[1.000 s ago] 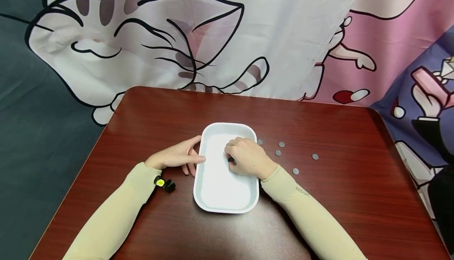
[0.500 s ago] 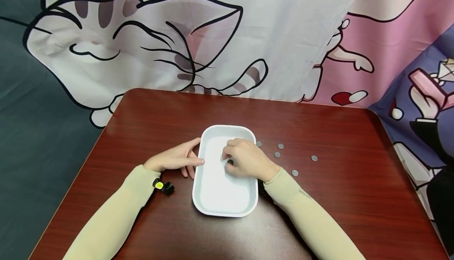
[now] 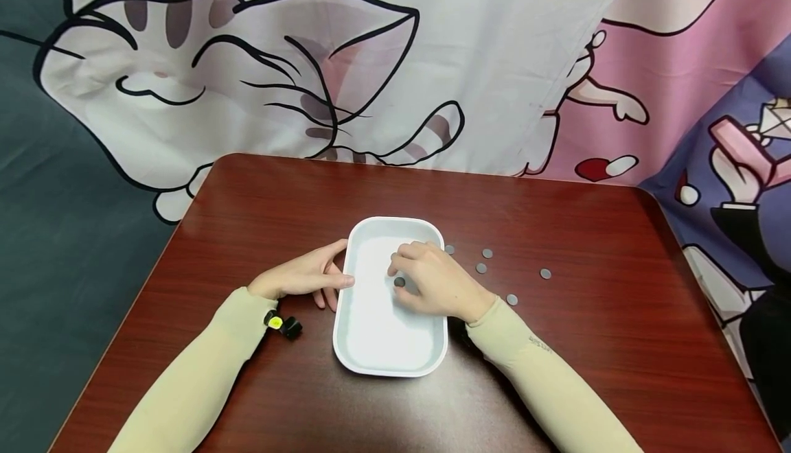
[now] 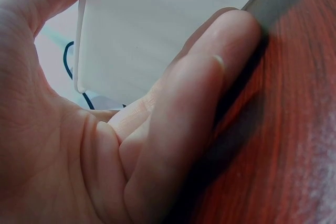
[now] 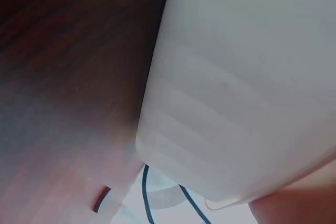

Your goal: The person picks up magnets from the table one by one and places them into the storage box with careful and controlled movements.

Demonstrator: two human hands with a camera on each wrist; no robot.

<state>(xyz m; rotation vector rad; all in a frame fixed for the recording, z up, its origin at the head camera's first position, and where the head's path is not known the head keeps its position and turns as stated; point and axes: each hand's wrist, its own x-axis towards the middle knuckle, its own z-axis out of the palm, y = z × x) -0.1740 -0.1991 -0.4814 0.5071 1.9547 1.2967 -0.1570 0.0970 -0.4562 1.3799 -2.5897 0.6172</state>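
Observation:
A white rectangular tray (image 3: 391, 343) lies on the brown table. My left hand (image 3: 299, 276) grips its left side, thumb over the rim and fingers along the outer wall; the left wrist view shows these fingers (image 4: 178, 114) close against it. My right hand (image 3: 435, 280) hangs over the tray's middle from the right, fingers bent and thumb apart from them. Between thumb and fingers, a dark grey disc (image 3: 399, 282) shows on the tray floor. A second grey disc (image 3: 394, 257) peeks out beside the fingertips; whether a finger touches it is hard to tell.
To the tray's right lie several grey discs: one disc (image 3: 450, 250) close by the rim, another disc (image 3: 511, 299) near my right sleeve and the farthest disc (image 3: 545, 274) further right. A printed curtain (image 3: 494, 62) hangs behind the table (image 3: 587, 357).
My right thumb and fingers have spread apart and the hand has drawn slightly right, showing more of the dark disc, which keeps its place in the tray. The left hand holds still.

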